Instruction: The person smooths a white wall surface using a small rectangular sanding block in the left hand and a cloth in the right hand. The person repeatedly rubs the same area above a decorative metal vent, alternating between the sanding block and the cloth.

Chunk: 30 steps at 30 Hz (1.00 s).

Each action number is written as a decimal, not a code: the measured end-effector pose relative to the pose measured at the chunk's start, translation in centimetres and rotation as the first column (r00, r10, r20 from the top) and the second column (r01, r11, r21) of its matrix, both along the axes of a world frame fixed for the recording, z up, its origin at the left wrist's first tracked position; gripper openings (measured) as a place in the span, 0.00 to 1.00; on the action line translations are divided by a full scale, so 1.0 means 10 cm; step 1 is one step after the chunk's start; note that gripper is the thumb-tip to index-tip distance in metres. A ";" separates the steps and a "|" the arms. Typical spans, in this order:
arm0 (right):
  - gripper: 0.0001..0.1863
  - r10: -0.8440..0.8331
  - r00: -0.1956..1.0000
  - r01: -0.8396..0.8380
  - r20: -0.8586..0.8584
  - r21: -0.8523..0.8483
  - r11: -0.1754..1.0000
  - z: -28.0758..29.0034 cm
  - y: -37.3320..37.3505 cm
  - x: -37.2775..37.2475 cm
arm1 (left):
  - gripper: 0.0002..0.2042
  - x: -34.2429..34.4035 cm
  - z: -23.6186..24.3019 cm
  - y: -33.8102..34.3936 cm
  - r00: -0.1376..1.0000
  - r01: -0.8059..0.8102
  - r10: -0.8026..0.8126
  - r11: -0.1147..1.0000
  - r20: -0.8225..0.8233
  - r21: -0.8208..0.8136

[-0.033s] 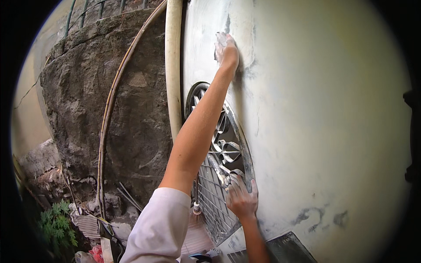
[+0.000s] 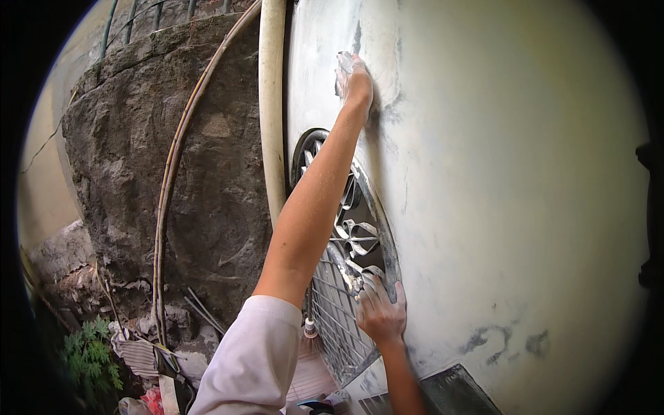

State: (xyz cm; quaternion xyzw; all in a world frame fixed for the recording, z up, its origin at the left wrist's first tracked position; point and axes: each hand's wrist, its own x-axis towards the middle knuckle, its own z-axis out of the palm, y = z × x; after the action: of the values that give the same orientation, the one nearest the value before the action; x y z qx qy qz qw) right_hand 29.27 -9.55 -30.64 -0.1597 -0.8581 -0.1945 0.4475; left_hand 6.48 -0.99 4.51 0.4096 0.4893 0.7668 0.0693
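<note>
My left hand [image 2: 354, 81], dusted white, reaches up against the pale wall [image 2: 512, 180] above the window. Its fingers are closed over a thin dark-edged sheet [image 2: 337, 86] that looks like sandpaper, mostly hidden beneath them. Lower down, my right hand [image 2: 382, 315] grips the edge of the window's metal grille [image 2: 357, 238], some fingers hooked over it and one digit stretched along the frame. White dust coats those fingers too. The grille has curled ornaments and worn white paint inside a dark curved frame. My left forearm covers part of it.
A cream pipe [image 2: 272, 104] runs vertically beside the window. Left of it stands a rough rock wall [image 2: 166, 152] with long bent poles [image 2: 169, 180] leaning across it. Below are a brush [image 2: 310, 328], a green plant [image 2: 91, 356] and a dark ledge [image 2: 453, 394] under my right arm.
The view has shifted very slightly. My left hand sits a touch further left in the picture; my right hand keeps its hold on the grille.
</note>
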 end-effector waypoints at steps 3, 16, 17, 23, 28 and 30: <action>0.07 -0.015 1.000 0.015 0.006 0.012 1.000 -0.01 0.00 0.00 | 0.34 0.17 -0.23 -0.05 0.995 0.039 -0.031 0.996 0.099 -0.076; 0.07 -0.047 0.999 0.047 0.026 0.020 0.999 0.00 0.00 -0.02 | 0.32 0.01 0.09 0.00 0.905 -0.183 0.235 0.967 -0.353 0.174; 0.07 -0.048 0.999 0.048 0.024 0.024 0.999 -0.01 0.00 -0.02 | 0.32 -0.08 0.12 0.04 0.942 -0.174 0.207 0.974 -0.263 0.141; 0.08 -0.082 0.997 0.081 0.014 0.060 0.995 0.00 -0.02 -0.03 | 0.35 0.29 -0.60 -0.20 0.920 -0.169 0.181 0.983 -0.347 0.064; 0.07 -0.059 0.998 0.056 0.034 0.071 0.996 0.01 -0.01 -0.01 | 0.38 0.61 -0.51 -0.26 0.784 -0.201 0.270 0.962 -0.559 0.183; 0.07 -0.048 0.998 0.046 0.036 0.061 0.997 0.01 0.00 -0.01 | 0.37 0.40 -0.17 -0.11 0.753 -0.206 0.320 0.944 -0.575 0.257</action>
State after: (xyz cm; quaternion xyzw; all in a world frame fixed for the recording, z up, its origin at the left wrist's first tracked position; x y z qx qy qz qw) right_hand 29.20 -9.54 -30.50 -0.1625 -0.8560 -0.2337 0.4315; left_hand 10.52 -2.13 2.82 0.5655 0.4678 0.6363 -0.2376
